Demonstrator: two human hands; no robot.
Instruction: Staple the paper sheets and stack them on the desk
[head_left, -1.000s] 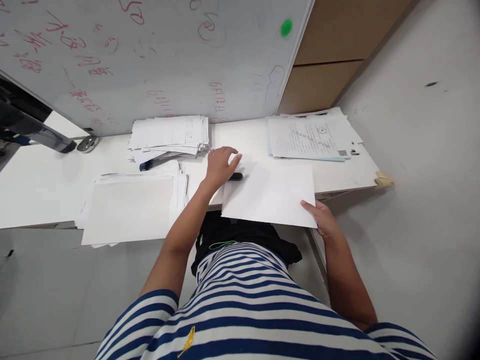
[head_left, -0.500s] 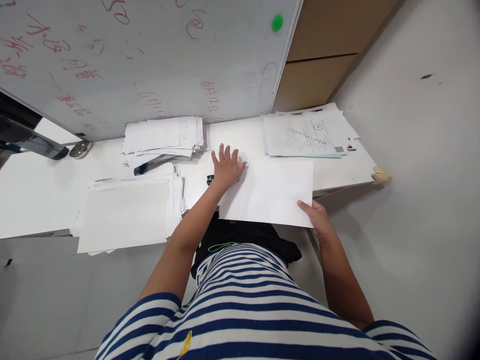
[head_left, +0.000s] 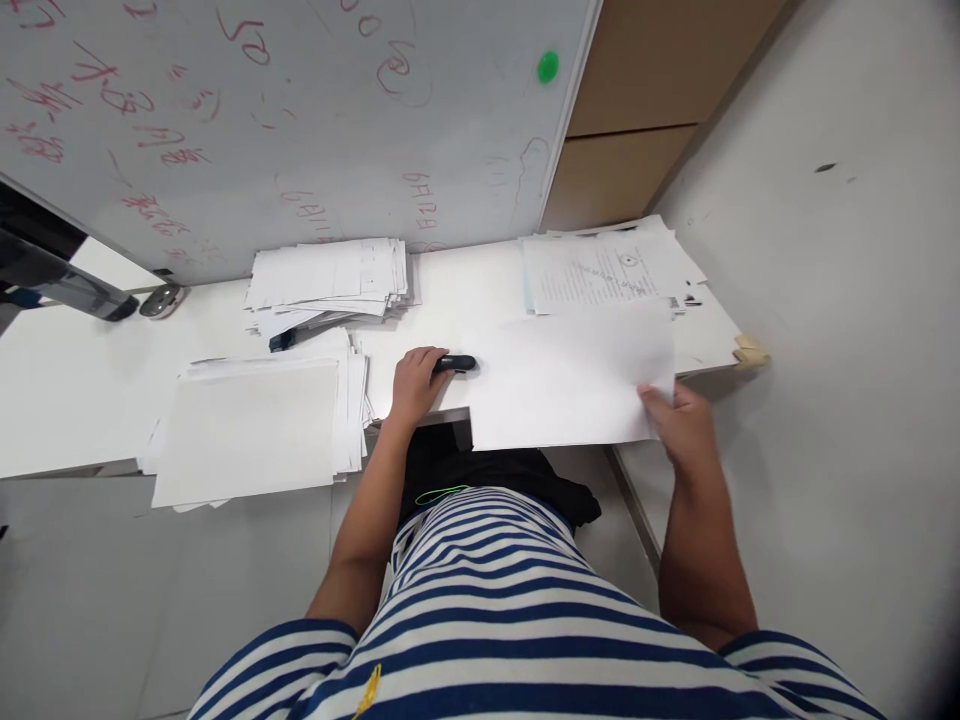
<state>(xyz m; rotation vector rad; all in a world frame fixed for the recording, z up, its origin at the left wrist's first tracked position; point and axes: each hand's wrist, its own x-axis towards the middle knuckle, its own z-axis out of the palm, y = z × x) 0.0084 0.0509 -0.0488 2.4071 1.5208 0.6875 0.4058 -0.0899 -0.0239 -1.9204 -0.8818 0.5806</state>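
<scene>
My right hand [head_left: 684,425] pinches the right edge of a blank white sheet of paper [head_left: 574,375], thumb on top and fingers underneath. The sheet lies over the front part of the table, its near edge jutting past the table edge. To its left, my left hand [head_left: 417,382] is closed around one end of a black stapler [head_left: 459,363] on the tabletop. The stapler's other end points right and almost meets the sheet's left edge. Behind the sheet is a printed paper stack [head_left: 600,265], its front partly covered by the sheet.
At left lie a large paper pile [head_left: 247,430], overhanging the front edge of the white table [head_left: 67,385], and another pile [head_left: 326,275] behind it. A computer mouse [head_left: 161,301] sits farther left. A whiteboard [head_left: 337,120] stands along the back; a wall [head_left: 840,350] is at right.
My left hand has left the sheet, moved left and toward me, and closed on the stapler. My right hand has carried the sheet to the right, partly over the printed stack.
</scene>
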